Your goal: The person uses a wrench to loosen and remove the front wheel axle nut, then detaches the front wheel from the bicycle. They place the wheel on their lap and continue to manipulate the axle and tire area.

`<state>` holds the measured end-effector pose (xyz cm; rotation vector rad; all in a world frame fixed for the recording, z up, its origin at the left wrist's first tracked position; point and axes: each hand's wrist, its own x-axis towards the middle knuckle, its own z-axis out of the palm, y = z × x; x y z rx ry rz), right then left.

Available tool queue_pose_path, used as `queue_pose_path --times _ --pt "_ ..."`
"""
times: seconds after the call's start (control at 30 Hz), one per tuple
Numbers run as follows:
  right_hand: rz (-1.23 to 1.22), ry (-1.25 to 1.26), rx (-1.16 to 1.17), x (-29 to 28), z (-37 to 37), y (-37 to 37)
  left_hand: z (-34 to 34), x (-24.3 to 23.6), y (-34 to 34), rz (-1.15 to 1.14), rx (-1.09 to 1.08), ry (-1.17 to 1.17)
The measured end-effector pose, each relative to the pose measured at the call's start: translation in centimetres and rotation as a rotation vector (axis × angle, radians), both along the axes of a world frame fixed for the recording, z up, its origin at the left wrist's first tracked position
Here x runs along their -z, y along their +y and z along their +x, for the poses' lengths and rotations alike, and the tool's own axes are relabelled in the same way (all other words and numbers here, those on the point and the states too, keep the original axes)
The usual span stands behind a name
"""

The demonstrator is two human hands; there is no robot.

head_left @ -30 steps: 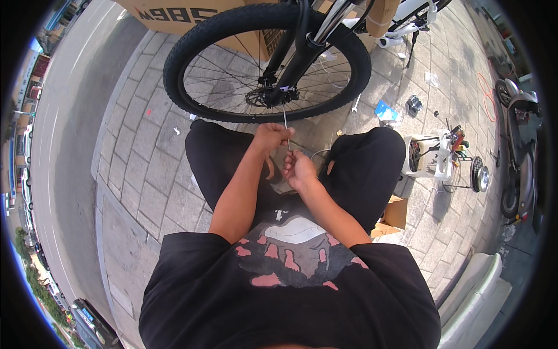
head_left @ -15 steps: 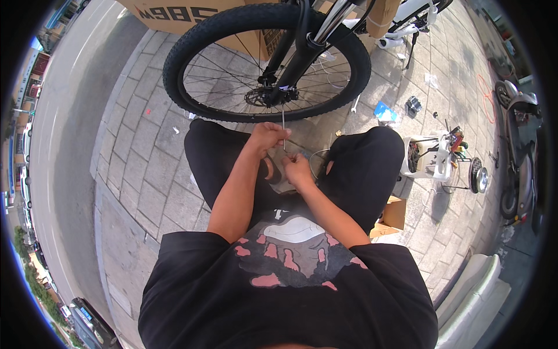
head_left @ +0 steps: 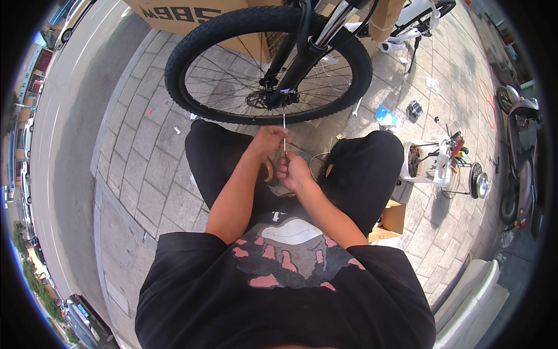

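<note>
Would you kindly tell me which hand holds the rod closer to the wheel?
The left hand; the right hand holds the rod farther back, toward the shirt.

Thin rod [head_left: 285,120]: our left hand [head_left: 269,140] hides its middle.
Near end: our right hand [head_left: 295,171] hides it.
Bike [head_left: 301,61]: far part cut off.

Shiny metal rod [head_left: 284,120], rough rubber tyre [head_left: 175,80], matt cardboard box [head_left: 185,16].
</note>
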<state>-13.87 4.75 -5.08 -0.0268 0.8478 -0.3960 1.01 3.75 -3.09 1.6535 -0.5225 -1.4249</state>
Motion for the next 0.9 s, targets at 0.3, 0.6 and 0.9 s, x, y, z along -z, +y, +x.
queue_pose_path --times 0.3,0.6,0.9 --pt "-0.652 0.681 -0.516 -0.6 -1.1 1.2 0.8 0.1 -0.2 0.044 0.020 0.028" --pt "-1.412 1.035 -0.375 -3.9 -0.7 1.4 0.0 0.0 -0.7 0.044 -0.030 -0.061" --pt "0.066 0.011 -0.036 -1.1 0.7 -0.9 0.6 -1.0 -0.1 0.021 0.013 0.060"
